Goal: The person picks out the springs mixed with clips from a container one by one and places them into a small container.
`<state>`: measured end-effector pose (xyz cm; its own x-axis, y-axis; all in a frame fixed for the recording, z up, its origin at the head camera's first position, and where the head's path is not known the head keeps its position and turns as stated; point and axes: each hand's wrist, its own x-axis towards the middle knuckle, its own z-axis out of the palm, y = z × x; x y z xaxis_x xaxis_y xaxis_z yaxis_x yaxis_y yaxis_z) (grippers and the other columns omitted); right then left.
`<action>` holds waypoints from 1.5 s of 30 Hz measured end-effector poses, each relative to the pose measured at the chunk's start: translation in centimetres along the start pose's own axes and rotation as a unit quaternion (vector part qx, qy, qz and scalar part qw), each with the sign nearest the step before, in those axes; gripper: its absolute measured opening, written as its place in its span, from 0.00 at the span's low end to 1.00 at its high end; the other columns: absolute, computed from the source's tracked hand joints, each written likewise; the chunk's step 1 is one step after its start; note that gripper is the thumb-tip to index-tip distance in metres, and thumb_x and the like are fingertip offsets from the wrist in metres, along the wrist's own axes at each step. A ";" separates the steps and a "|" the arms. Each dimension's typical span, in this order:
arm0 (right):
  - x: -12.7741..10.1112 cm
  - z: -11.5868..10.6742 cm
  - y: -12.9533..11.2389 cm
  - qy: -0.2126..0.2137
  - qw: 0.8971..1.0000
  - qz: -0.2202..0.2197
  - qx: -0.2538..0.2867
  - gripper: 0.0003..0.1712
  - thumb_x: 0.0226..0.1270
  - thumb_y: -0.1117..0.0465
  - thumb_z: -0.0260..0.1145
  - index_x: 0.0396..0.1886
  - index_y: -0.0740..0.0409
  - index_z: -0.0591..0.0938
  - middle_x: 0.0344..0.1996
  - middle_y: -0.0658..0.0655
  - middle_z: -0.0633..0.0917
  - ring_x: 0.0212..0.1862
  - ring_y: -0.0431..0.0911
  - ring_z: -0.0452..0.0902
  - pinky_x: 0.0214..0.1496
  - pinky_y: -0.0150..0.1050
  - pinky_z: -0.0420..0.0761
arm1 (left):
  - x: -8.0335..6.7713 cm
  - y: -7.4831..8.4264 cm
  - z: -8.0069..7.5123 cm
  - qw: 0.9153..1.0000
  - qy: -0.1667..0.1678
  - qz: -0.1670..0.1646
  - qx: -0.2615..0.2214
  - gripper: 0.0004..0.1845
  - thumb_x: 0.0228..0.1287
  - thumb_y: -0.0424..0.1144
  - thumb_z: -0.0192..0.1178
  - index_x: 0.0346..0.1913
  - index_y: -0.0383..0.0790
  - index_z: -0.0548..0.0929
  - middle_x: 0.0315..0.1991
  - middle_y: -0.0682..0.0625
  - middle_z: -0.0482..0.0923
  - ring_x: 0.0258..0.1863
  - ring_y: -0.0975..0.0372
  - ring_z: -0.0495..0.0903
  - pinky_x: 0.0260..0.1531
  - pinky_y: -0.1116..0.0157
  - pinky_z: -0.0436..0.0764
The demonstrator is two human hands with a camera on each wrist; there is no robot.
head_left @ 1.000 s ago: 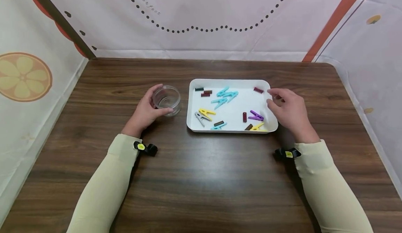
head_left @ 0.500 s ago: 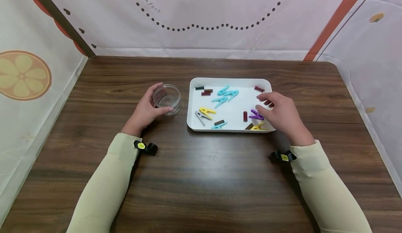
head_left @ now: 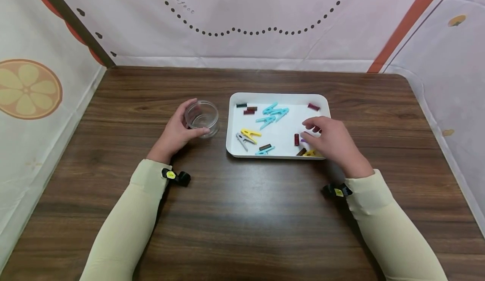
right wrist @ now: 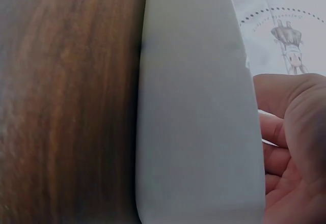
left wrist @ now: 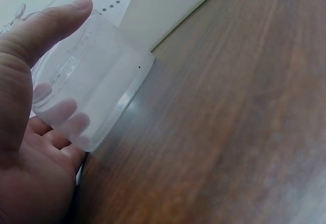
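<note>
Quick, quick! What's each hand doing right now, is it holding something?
Left hand: holding the clear jar.
Right hand: open, over the white tray, with nothing seen between thumb and fingers.

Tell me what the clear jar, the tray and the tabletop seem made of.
Clear jar: plastic or glass, glossy; the left hand shows through its wall.
Tray: probably plastic, smooth and white; even surface, rounded corners.
Tabletop: wood or wood-look laminate, slightly glossy; dark grain, soft light reflection.

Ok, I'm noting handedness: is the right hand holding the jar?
No: the left hand grips the jar, while the right hand is over the tray.
</note>
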<state>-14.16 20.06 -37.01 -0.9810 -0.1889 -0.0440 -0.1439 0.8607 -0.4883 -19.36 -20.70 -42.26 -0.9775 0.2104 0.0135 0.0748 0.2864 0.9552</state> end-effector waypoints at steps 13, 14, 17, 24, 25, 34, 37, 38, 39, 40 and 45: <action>0.5 0.9 -0.3 -0.030 0.999 -0.014 -0.032 0.16 0.62 0.54 0.68 0.45 0.58 0.85 0.36 0.56 0.85 0.37 0.49 0.76 0.41 0.45 0.78 | 0.1 -0.2 0.0 1.000 -0.004 0.010 -0.006 0.50 0.47 0.32 0.76 0.72 0.46 0.59 0.70 0.44 0.65 0.71 0.58 0.63 0.70 0.53 0.61; 0.5 1.0 -0.3 -0.031 0.999 -0.015 -0.036 0.15 0.62 0.54 0.69 0.44 0.58 0.85 0.34 0.56 0.84 0.36 0.49 0.75 0.39 0.43 0.76 | 0.0 0.0 0.0 1.000 -0.006 0.008 -0.011 0.50 0.47 0.31 0.76 0.72 0.44 0.58 0.70 0.43 0.64 0.71 0.57 0.62 0.70 0.52 0.61; 0.6 1.1 -0.2 -0.031 0.998 -0.021 -0.048 0.14 0.62 0.53 0.69 0.41 0.58 0.86 0.30 0.54 0.82 0.33 0.48 0.72 0.36 0.40 0.71 | -0.5 1.2 0.1 1.000 -0.011 0.004 -0.014 0.50 0.48 0.30 0.75 0.72 0.40 0.57 0.70 0.40 0.63 0.72 0.53 0.61 0.71 0.51 0.60; 0.7 1.5 -0.2 -0.024 0.996 -0.051 -0.065 0.13 0.61 0.52 0.70 0.35 0.57 0.87 0.28 0.54 0.83 0.32 0.46 0.72 0.35 0.39 0.69 | -0.2 0.7 0.0 1.000 -0.011 -0.003 -0.010 0.51 0.47 0.31 0.76 0.73 0.42 0.57 0.71 0.41 0.63 0.72 0.55 0.61 0.71 0.51 0.59; 0.7 1.5 -0.2 -0.025 0.996 -0.052 -0.066 0.13 0.61 0.52 0.70 0.35 0.57 0.88 0.28 0.54 0.84 0.32 0.46 0.72 0.35 0.39 0.70 | -0.1 0.4 0.0 1.000 -0.010 -0.002 -0.010 0.51 0.47 0.31 0.76 0.73 0.43 0.57 0.71 0.42 0.63 0.72 0.56 0.61 0.71 0.52 0.59; 0.7 1.7 -0.1 -0.031 0.996 -0.050 -0.069 0.16 0.60 0.52 0.71 0.40 0.59 0.88 0.37 0.59 0.87 0.38 0.50 0.77 0.43 0.47 0.76 | 0.0 -0.2 0.0 1.000 -0.006 0.009 -0.009 0.50 0.48 0.33 0.76 0.72 0.45 0.58 0.70 0.45 0.65 0.71 0.58 0.62 0.71 0.53 0.60; 0.7 1.7 -0.2 -0.035 0.996 -0.048 -0.072 0.16 0.60 0.53 0.71 0.42 0.60 0.87 0.38 0.60 0.87 0.40 0.50 0.78 0.45 0.48 0.77 | 0.0 -0.2 0.0 1.000 -0.006 0.009 -0.005 0.50 0.48 0.33 0.76 0.72 0.45 0.58 0.70 0.45 0.65 0.71 0.59 0.62 0.71 0.53 0.60; 0.8 1.7 -0.3 -0.036 0.996 -0.047 -0.073 0.17 0.60 0.53 0.71 0.42 0.60 0.87 0.39 0.60 0.87 0.40 0.51 0.79 0.45 0.49 0.78 | 0.0 -0.2 0.0 1.000 -0.006 0.009 -0.004 0.50 0.48 0.33 0.76 0.72 0.45 0.58 0.70 0.45 0.65 0.71 0.59 0.62 0.71 0.53 0.60; 0.8 1.7 -0.4 -0.038 0.995 -0.046 -0.074 0.17 0.60 0.53 0.70 0.43 0.60 0.87 0.39 0.60 0.87 0.41 0.51 0.79 0.46 0.49 0.78 | 0.0 -0.2 0.0 1.000 -0.005 0.008 -0.004 0.50 0.48 0.33 0.76 0.72 0.45 0.58 0.70 0.45 0.65 0.71 0.59 0.62 0.71 0.53 0.59; 0.8 1.7 -0.4 -0.040 0.995 -0.046 -0.075 0.16 0.60 0.53 0.70 0.43 0.60 0.87 0.40 0.60 0.87 0.41 0.51 0.79 0.46 0.49 0.78 | 0.0 -0.2 -0.1 1.000 -0.005 0.007 -0.003 0.50 0.48 0.33 0.76 0.72 0.46 0.58 0.70 0.45 0.65 0.71 0.59 0.62 0.71 0.53 0.59; 1.0 1.8 -0.8 -0.049 0.995 -0.047 -0.077 0.14 0.61 0.56 0.69 0.43 0.59 0.87 0.40 0.59 0.87 0.41 0.51 0.79 0.48 0.49 0.78 | -0.1 0.4 -0.1 1.000 -0.011 0.000 -0.010 0.50 0.48 0.31 0.75 0.73 0.43 0.57 0.71 0.43 0.64 0.72 0.56 0.61 0.71 0.52 0.59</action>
<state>-14.82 18.38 -38.20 -0.9461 -0.3103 -0.0929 -0.2596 0.8978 -0.3559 -19.22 -20.70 -41.89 -0.9729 0.2310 0.0081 0.0714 0.2668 0.9611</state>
